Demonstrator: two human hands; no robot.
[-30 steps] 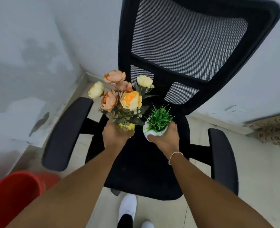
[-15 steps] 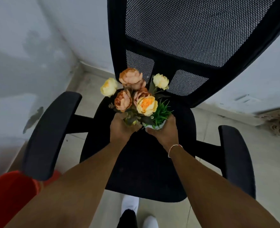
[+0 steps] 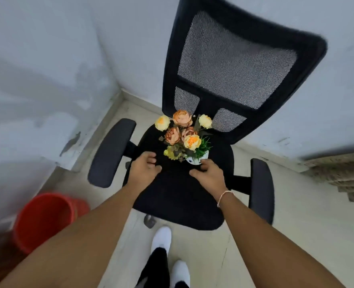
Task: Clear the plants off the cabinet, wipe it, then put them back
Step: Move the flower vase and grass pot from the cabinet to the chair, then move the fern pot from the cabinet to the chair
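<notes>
A bunch of orange and yellow artificial flowers (image 3: 182, 132) stands on the black seat (image 3: 178, 196) of an office chair. Right beside it, touching, sits a small white pot of green grass (image 3: 202, 150). My left hand (image 3: 143, 170) hovers over the seat just left of the flowers, fingers loosely curled, holding nothing. My right hand (image 3: 209, 175) is just in front of the white pot, fingers relaxed and empty. The cabinet is out of view.
The chair has a mesh backrest (image 3: 236, 65) and two armrests (image 3: 110, 152) (image 3: 262, 190), and stands in a corner of grey walls. A red bucket (image 3: 44, 220) stands on the floor at the left. My white shoes (image 3: 161, 239) are below the seat's front edge.
Both hands set the flowers and the grass pot down on the chair seat, let go and drew back toward me. The view has pulled back from the chair.
</notes>
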